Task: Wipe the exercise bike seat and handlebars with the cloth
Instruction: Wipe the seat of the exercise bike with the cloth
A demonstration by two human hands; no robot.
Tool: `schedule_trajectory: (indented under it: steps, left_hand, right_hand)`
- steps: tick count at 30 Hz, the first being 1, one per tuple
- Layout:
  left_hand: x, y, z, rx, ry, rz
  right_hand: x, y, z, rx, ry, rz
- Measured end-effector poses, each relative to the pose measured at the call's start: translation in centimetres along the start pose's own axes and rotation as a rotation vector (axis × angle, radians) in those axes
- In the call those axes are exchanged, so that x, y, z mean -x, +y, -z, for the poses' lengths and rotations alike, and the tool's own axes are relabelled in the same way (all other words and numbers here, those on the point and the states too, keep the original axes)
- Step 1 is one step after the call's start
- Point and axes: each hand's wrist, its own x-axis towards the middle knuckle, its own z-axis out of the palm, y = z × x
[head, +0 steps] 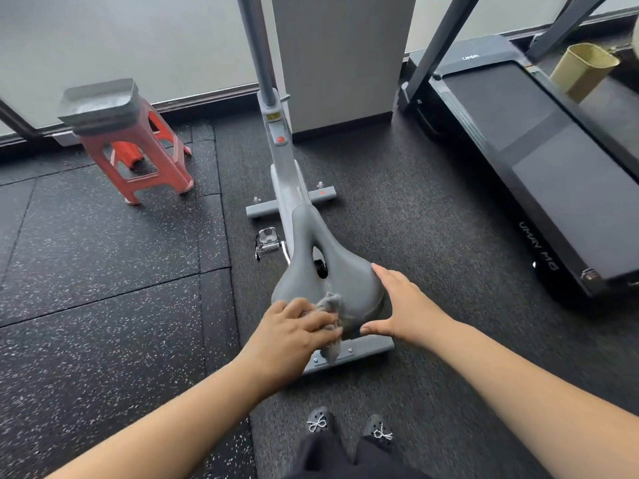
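The grey exercise bike seat (pixel 313 267) fills the middle of the view, its narrow nose pointing away from me. My left hand (pixel 294 331) presses a small grey cloth (pixel 330 305) onto the seat's rear left part; some cloth hangs down behind the seat. My right hand (pixel 397 302) rests against the seat's right rear edge, fingers spread, thumb curled under the back rim. The bike's grey frame post (pixel 273 108) rises ahead. The handlebars are out of view above the frame.
A red plastic stool (pixel 135 160) with a grey tray on top stands at the left. A black treadmill (pixel 539 150) lies on the right, a tan bin (pixel 581 70) behind it. A pedal (pixel 266 240) sticks out left of the seat. My shoes (pixel 349 426) stand behind the bike's rear bar (pixel 366 350).
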Motion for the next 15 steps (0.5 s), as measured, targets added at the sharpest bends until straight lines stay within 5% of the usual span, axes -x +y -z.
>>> schedule_trajectory:
  steps: [3, 8, 15]
  left_hand:
    - [0.3, -0.4, 1.6, 0.065, 0.005, -0.025]
    - [-1.3, -2.2, 2.1, 0.263, 0.110, 0.442]
    - [2.1, -2.1, -0.4, 0.187, 0.082, 0.308]
  right_hand:
    - [-0.1, 0.0, 0.1, -0.020, 0.003, 0.004]
    - [-1.1, -0.2, -0.1, -0.022, 0.068, 0.072]
    - [-1.7, 0.0, 0.5, 0.034, -0.011, 0.099]
